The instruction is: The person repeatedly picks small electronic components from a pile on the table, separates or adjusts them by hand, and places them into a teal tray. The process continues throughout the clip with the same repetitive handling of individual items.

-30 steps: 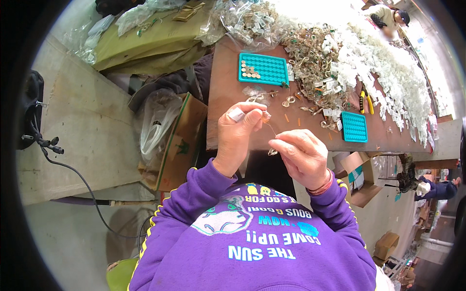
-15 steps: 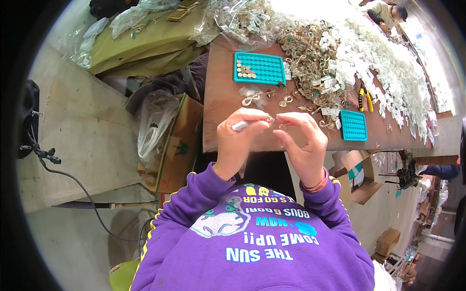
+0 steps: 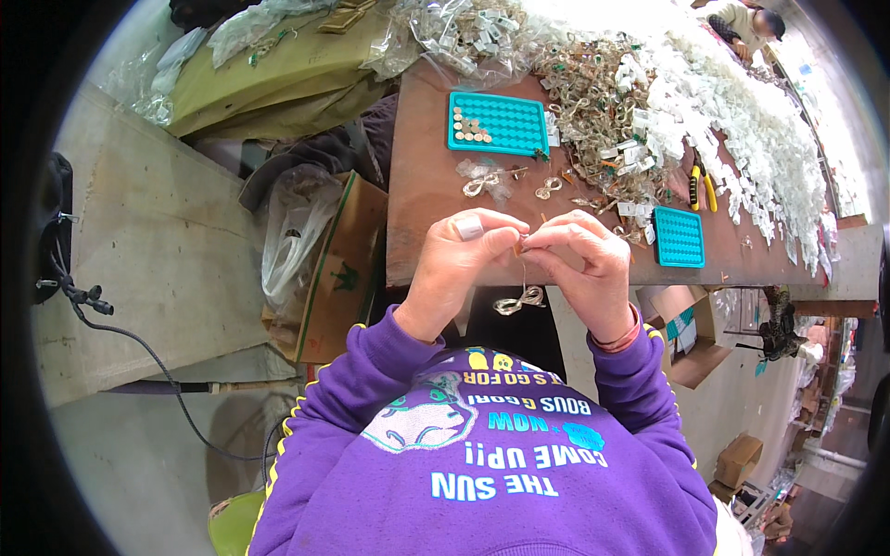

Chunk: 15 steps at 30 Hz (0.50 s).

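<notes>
My left hand and my right hand meet fingertip to fingertip above the table's near edge, both pinched closed. Between them is the end of a thin, pale wire coil, whose looped bundle dangles below my fingers. A bit of orange shows at the pinch, but the fingers cover most of that end. Around one finger of my left hand sits a white band. Just beyond the hands, two more small wire coils lie on the brown table, one beside a scrap of clear plastic.
A teal tray holds several round coin-like discs; a smaller teal tray lies right. Yellow-and-black pliers rest near a large heap of tagged wire coils. Boxes stand at left and below right. Another person is far right.
The fingertips have closed together, and the right hand's pinch has tightened. A wire coil now hangs beneath the hands where none showed before.
</notes>
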{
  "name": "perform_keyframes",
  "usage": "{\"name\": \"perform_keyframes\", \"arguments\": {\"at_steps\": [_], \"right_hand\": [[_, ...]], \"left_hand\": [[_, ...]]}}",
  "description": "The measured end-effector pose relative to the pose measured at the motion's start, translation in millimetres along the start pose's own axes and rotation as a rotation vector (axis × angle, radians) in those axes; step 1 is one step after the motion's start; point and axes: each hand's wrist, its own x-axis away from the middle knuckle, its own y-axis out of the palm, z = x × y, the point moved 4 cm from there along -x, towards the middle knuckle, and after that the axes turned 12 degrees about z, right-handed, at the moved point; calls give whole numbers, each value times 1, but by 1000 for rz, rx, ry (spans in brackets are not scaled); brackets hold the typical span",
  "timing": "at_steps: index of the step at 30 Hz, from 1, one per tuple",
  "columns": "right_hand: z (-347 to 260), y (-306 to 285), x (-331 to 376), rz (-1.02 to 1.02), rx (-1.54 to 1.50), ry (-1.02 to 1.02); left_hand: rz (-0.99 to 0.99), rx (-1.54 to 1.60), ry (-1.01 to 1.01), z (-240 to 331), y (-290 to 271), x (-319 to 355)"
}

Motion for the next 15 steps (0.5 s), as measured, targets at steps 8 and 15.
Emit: {"name": "perform_keyframes", "arguments": {"at_steps": [8, 15], "right_hand": [[-9, -7, -1, -54, 30, -181], [-11, -7, -3, 79, 50, -92]], "left_hand": [[-44, 32, -121, -2, 2, 1], [-15, 32, 16, 7, -1, 1]]}}
